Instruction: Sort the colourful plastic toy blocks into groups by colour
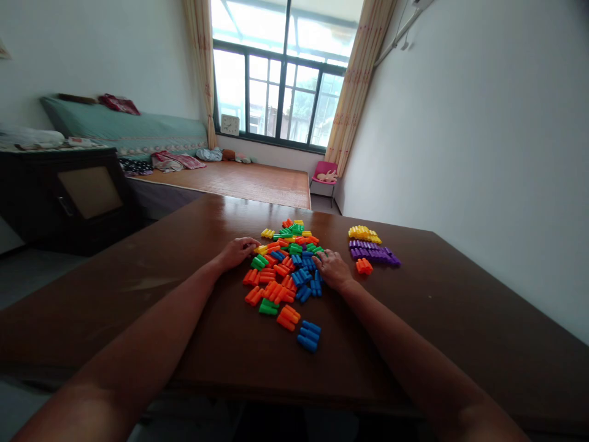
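Observation:
A loose pile of plastic toy blocks lies on the brown table, each block shaped like joined bullet-like tubes. At the pile's left edge is my left hand, its bent fingers closed at the end of a yellow block. My right hand rests on the right edge with fingers spread, touching near green blocks and blue blocks. Orange blocks fill the near left part of the pile. Closer to me lie a single green block, an orange one and a blue one.
Right of the pile, yellow blocks and purple blocks stand in rows, with an orange block nearby. Beyond the table are a bed, a pink chair and a dark cabinet.

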### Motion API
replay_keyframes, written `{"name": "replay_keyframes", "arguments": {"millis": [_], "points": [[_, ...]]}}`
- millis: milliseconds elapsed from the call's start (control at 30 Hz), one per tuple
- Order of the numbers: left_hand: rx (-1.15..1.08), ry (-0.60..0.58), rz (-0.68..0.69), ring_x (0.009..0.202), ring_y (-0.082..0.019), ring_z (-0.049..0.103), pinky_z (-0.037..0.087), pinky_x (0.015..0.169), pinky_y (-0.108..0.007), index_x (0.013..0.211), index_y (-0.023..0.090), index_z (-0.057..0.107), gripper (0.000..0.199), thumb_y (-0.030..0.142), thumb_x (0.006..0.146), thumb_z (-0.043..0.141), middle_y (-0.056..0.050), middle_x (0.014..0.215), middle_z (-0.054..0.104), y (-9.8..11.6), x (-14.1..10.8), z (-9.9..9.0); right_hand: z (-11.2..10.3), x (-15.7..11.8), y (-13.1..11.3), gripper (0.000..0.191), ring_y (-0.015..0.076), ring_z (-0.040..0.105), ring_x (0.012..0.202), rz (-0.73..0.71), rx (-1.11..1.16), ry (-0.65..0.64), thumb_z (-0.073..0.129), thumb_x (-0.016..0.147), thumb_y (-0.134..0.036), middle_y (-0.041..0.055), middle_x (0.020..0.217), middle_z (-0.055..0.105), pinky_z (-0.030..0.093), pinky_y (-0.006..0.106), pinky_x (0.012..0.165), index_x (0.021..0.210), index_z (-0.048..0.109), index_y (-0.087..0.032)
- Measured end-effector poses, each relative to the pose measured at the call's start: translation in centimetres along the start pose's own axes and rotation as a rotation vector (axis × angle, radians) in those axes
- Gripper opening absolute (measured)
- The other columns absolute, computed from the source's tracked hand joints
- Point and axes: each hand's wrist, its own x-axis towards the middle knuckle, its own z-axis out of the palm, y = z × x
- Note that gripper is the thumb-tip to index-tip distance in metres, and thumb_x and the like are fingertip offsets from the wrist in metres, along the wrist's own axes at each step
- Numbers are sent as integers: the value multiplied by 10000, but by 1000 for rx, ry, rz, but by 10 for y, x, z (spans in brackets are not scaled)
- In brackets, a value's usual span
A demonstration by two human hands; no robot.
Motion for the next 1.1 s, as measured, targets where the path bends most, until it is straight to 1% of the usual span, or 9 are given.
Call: {"name": "replay_keyframes", "arguments": {"millis": [167, 267, 433, 533, 700, 833, 933, 1000, 1100], "points": [[-12, 30, 16, 734, -191, 646, 540, 638, -298, 974, 152, 694, 432, 493, 750, 550, -65, 854, 690, -3, 1, -1, 3, 27, -30, 420, 221, 518, 1180, -85, 157, 12, 304, 986, -384, 121, 1241, 611, 378, 371, 1002, 1196, 612, -189], [79, 86, 66, 750, -177, 637, 531, 658, -288, 967, 160, 703, 388, 447, 763, 541, -72, 946, 674, -7, 3, -2, -6, 35, -38, 390, 187, 528, 1177, -128, 288, 48, 314, 984, -349, 75, 1259, 613, 383, 339, 1008, 1195, 615, -216], [125, 123, 80, 717, -163, 618, 506, 606, -267, 962, 153, 712, 351, 381, 770, 527, -82, 988, 663, -9, 6, -3, -23, 37, -46, 293, 207, 548, 1097, -124, 273, 174, 451, 929, -301, 71, 1176, 652, 387, 344, 989, 1127, 648, -212], [140, 140, 76, 684, -156, 603, 490, 595, -263, 946, 152, 719, 331, 353, 766, 528, -72, 911, 669, -6, 4, -3, -22, 42, -58, 282, 201, 559, 1052, -183, 291, 111, 484, 907, -255, 69, 1145, 666, 403, 326, 958, 1133, 645, -204], [156, 107, 82, 688, -164, 621, 496, 629, -269, 951, 147, 720, 339, 344, 769, 512, -63, 842, 684, -2, 1, -3, -4, 62, -80, 415, 261, 514, 1117, -133, 212, 15, 522, 896, -403, 98, 1156, 666, 410, 382, 935, 1258, 582, -208], [133, 78, 60, 737, -190, 655, 512, 647, -279, 978, 149, 711, 375, 393, 771, 516, -68, 848, 699, -7, 2, -4, 2, 75, -88, 355, 241, 549, 1066, -161, 243, -17, 634, 825, -374, 87, 1105, 671, 422, 357, 926, 1140, 645, -209], [114, 66, 51, 739, -196, 668, 522, 659, -287, 986, 152, 706, 406, 441, 769, 521, -72, 880, 707, -12, 4, -5, -5, 73, -84, 356, 204, 592, 914, -150, 297, 4, 689, 755, -285, 75, 1018, 664, 459, 321, 853, 1094, 664, -182], [111, 54, 40, 755, -203, 673, 527, 672, -290, 1002, 160, 702, 424, 468, 766, 531, -65, 867, 715, -14, 5, -6, -15, 67, -72, 332, 177, 596, 831, -136, 352, 49, 665, 742, -232, 54, 945, 653, 476, 304, 802, 1071, 676, -186], [111, 47, 30, 782, -212, 678, 529, 670, -286, 1018, 174, 700, 443, 498, 758, 547, -57, 861, 725, -15, 6, -8, -34, 53, -27, 256, 154, 604, 772, -93, 492, 168, 627, 742, -244, 44, 917, 639, 495, 294, 759, 984, 695, -196]]}}
